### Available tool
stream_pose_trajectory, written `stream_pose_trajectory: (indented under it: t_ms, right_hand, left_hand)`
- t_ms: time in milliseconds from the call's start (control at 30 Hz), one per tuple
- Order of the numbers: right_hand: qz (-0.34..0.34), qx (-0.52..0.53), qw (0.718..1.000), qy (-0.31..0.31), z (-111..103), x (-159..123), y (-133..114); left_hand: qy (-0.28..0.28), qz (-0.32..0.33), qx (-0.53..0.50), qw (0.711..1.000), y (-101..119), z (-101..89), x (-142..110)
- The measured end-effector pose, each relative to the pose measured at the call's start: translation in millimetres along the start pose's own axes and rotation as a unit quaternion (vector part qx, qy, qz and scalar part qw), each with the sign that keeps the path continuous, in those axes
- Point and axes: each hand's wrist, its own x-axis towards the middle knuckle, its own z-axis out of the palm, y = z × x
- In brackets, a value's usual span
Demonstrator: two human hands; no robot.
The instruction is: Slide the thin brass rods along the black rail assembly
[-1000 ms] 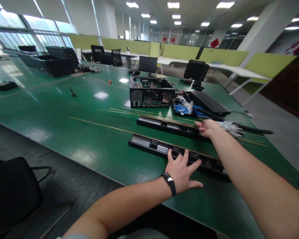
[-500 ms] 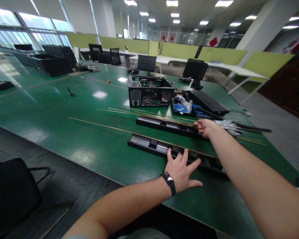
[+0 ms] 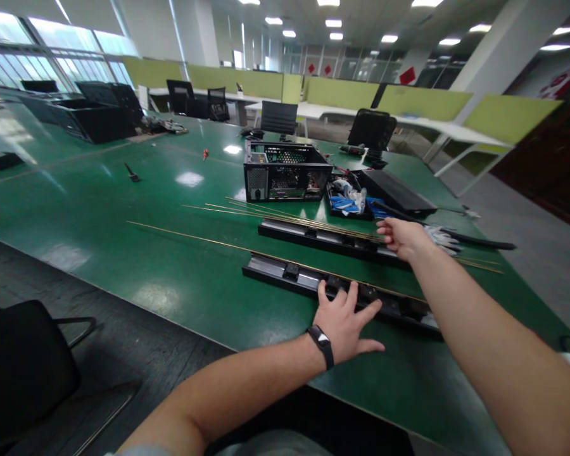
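My left hand (image 3: pixel 344 320), a black band on its wrist, lies flat with the fingers spread on the near black rail (image 3: pixel 285 273) on the green table (image 3: pixel 123 209). One thin brass rod (image 3: pixel 194 237) runs along that rail's far side. My right hand (image 3: pixel 401 237) reaches over the far black rail (image 3: pixel 313 235). Its fingers are curled in a pinch at the end of a bundle of brass rods (image 3: pixel 266 215) that lies across this rail.
Behind the rails stand an open black computer case (image 3: pixel 285 172), a tray of blue and white items (image 3: pixel 349 201) and a flat black panel (image 3: pixel 396 193). A white glove (image 3: pixel 444 237) lies right of my right hand. A black chair (image 3: pixel 23 367) stands at the lower left.
My right hand has shifted a little to the right and lifted slightly at the rods. My left hand has stayed on the near rail.
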Motion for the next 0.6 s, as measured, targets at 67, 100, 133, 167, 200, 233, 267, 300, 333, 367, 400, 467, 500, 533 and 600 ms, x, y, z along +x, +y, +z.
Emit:
stream_pose_trajectory:
  t_ms: [67,100,133,167,200,233,267,300,333,367,400,467,500,533,600]
  right_hand:
    - [-0.042,0.022,0.999,0.017,-12,-19,2]
    - [-0.069,0.036,0.997,0.024,-19,-30,4]
    - [-0.09,0.05,0.994,0.026,-27,-41,8]
    - [-0.116,0.069,0.99,0.033,-35,-52,13]
    - [-0.138,0.088,0.986,0.046,-44,-62,20]
    - [-0.161,0.1,0.979,0.07,-53,-71,28]
    - [-0.179,0.106,0.973,0.101,-63,-79,37]
    - [-0.191,0.111,0.966,0.133,-73,-85,48]
    - [-0.198,0.112,0.96,0.164,-83,-90,59]
    - [-0.202,0.114,0.951,0.202,-93,-93,70]
    - [-0.208,0.117,0.942,0.235,-103,-95,81]
    - [-0.212,0.117,0.926,0.29,-120,-96,104]
    - [-0.21,0.111,0.921,0.307,-127,-96,114]
    - [-0.198,0.104,0.923,0.313,-132,-95,123]
    - [-0.142,0.079,0.946,0.28,-139,-93,138]
  left_hand:
    - [0.002,0.001,0.003,1.0,0,0.5,0]
    - [0.003,0.001,0.004,1.0,0,0.7,-1]
    - [0.003,0.0,0.004,1.0,1,1.0,-1]
    - [0.003,-0.001,0.005,1.0,1,1.3,-1]
    - [0.002,-0.003,0.006,1.0,1,1.6,-1]
    - [0.0,-0.007,0.007,1.0,1,2.0,-1]
    - [-0.002,-0.007,0.008,1.0,1,2.4,-1]
    - [-0.005,-0.009,0.009,1.0,1,2.6,0]
    - [-0.008,-0.008,0.009,1.0,2,2.8,0]
    - [-0.012,-0.008,0.007,1.0,2,2.9,0]
    - [-0.015,-0.009,0.006,1.0,2,2.9,0]
    - [-0.019,-0.012,0.004,1.0,3,2.5,1]
    - [-0.022,-0.013,0.004,1.0,3,2.3,1]
    - [-0.024,-0.014,0.004,1.0,3,2.2,1]
    - [-0.028,-0.015,0.007,0.999,3,2.1,3]
